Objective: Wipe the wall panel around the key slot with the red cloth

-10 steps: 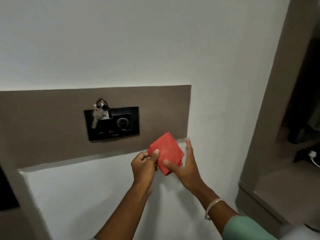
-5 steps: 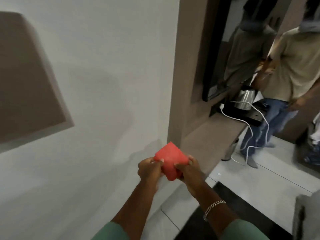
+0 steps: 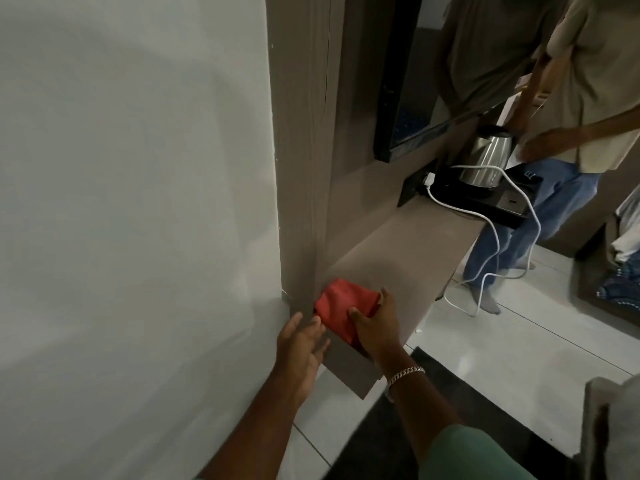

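Observation:
The folded red cloth (image 3: pixel 341 308) lies on the near end of a brown wooden shelf (image 3: pixel 408 251), against the upright wood panel. My right hand (image 3: pixel 375 329) rests on top of the cloth, thumb and fingers spread over its right side. My left hand (image 3: pixel 303 344) is just left of the cloth with fingers apart, holding nothing, its fingertips close to the cloth's left edge. The wall panel with the key slot is out of view; only plain white wall (image 3: pixel 138 202) fills the left.
A steel kettle (image 3: pixel 486 157) stands on a black tray at the shelf's far end, with a white cable (image 3: pixel 498 237) hanging to the floor. A black-framed mirror (image 3: pixel 398 98) hangs above. Another person (image 3: pixel 561 98) stands beyond the shelf. A dark mat lies on the tiled floor.
The view swung right, away from the key slot panel. Both hands carried the cloth down onto the shelf; my left hand has let go of it and my right hand stays on it.

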